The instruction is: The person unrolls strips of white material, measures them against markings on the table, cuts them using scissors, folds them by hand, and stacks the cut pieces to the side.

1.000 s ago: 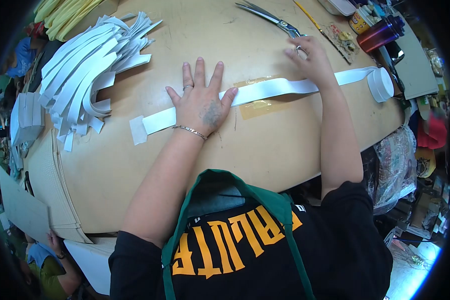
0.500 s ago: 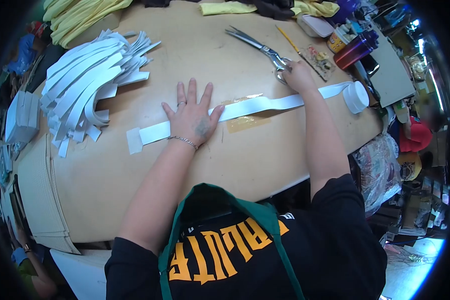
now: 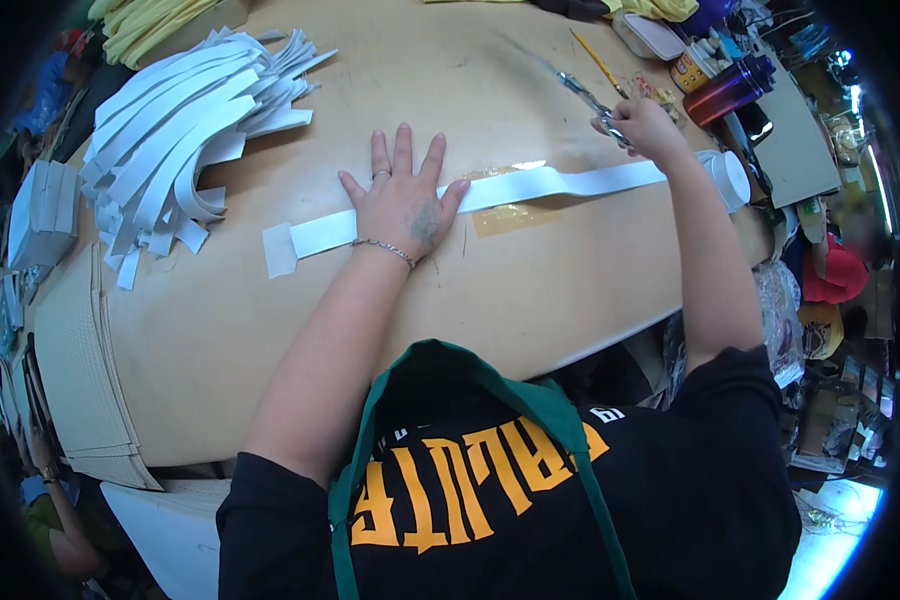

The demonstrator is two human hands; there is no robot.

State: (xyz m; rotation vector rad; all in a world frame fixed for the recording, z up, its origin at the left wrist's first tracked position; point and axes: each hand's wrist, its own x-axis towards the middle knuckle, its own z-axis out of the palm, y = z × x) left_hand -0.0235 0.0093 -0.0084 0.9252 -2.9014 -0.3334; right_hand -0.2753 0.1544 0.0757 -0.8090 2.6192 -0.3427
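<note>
Head view: the left hand [image 3: 402,205] lies spread flat on the strip [image 3: 515,187], which runs toward the roll [image 3: 733,182] at three o'clock; the right hand [image 3: 652,130] closes round the scissors [image 3: 582,92]. Even palm pressure should stop slipping.

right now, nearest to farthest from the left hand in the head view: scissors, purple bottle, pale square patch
1. Pale square patch, just left of the left hand.
2. Scissors, to the right, in the right hand.
3. Purple bottle, far right.

Shiny metal scissors [image 3: 582,91], blades blurred; matt white strip [image 3: 605,180], perhaps fabric.
</note>
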